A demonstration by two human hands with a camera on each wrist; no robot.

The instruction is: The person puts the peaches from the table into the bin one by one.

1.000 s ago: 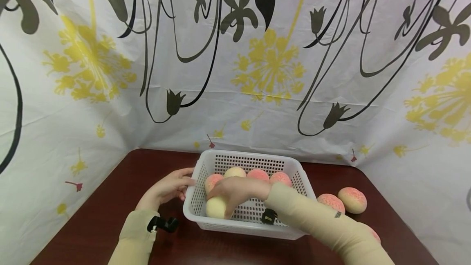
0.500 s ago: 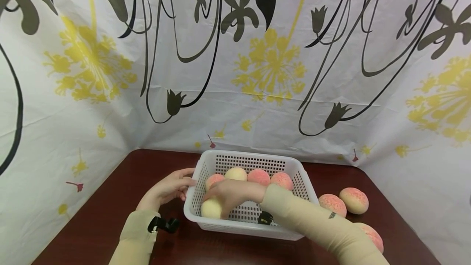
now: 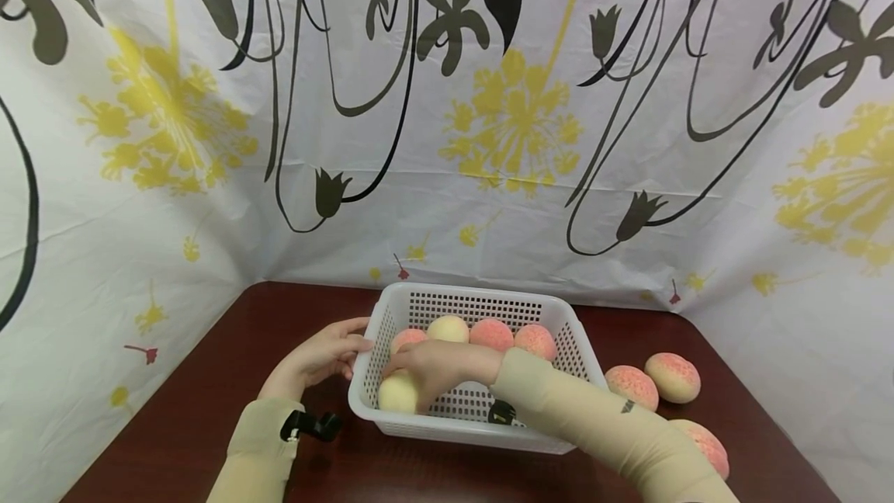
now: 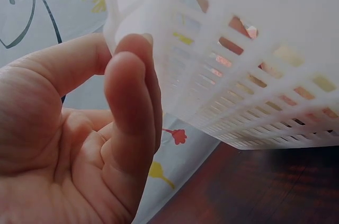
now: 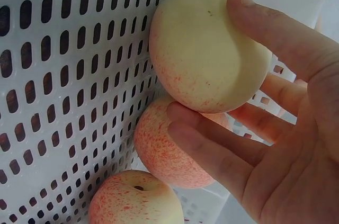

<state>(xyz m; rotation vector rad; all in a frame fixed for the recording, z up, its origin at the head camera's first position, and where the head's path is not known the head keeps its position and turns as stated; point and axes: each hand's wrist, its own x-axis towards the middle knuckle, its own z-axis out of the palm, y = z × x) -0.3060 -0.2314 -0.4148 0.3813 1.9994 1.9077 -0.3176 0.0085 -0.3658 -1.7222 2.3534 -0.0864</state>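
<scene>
Yellow fruit [image 5: 204,52], speckled only in right-wrist view

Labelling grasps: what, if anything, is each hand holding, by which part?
Right hand: a pale fruit, by opposite sides. Left hand: touches the basket's rim; can't tell whether it grips.

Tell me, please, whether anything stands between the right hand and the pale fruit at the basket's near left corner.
Nothing visible does: in the right wrist view, the right hand has its thumb and fingers on the pale fruit. A reddish fruit beside it sits partly behind the fingers, not in between.
</scene>
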